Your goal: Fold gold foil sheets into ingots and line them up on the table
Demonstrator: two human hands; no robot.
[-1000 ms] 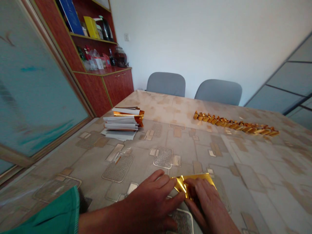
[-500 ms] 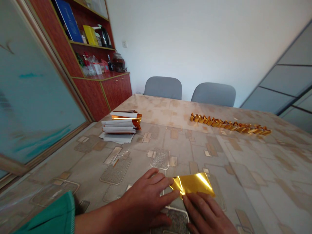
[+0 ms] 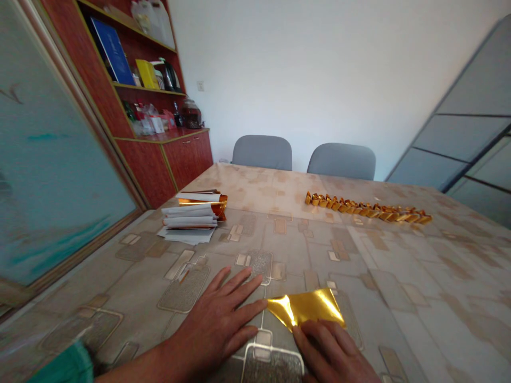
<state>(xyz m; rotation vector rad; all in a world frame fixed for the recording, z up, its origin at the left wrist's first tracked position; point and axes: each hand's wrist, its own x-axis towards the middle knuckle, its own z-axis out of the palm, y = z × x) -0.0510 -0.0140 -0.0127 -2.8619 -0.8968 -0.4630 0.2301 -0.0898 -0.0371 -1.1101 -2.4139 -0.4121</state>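
Note:
A sheet of shiny gold foil paper [image 3: 309, 307] lies on the table in front of me, folded to a slim shape with a slanted left end. My right hand [image 3: 335, 346] has its bent fingers pressed together on the near edge of the foil paper, holding it; the thumb is mostly hidden. To the left, my left hand [image 3: 229, 314] rests on the tablecloth with fingers spread. Its index fingertip is close to the paper's left tip; whether they touch, I cannot tell.
A stack of folded white-and-gold paper [image 3: 191, 218] stands at the left on the patterned tablecloth [image 3: 239, 199]. Toward the back right runs a row of folded gold pieces [image 3: 367, 209]. Two grey chairs [image 3: 262, 152] stand behind the table, near a red cabinet [image 3: 187, 159].
My left hand has moved left off the foil paper, and its fingers have spread. My right hand stays at the near edge. The view has tilted up slightly.

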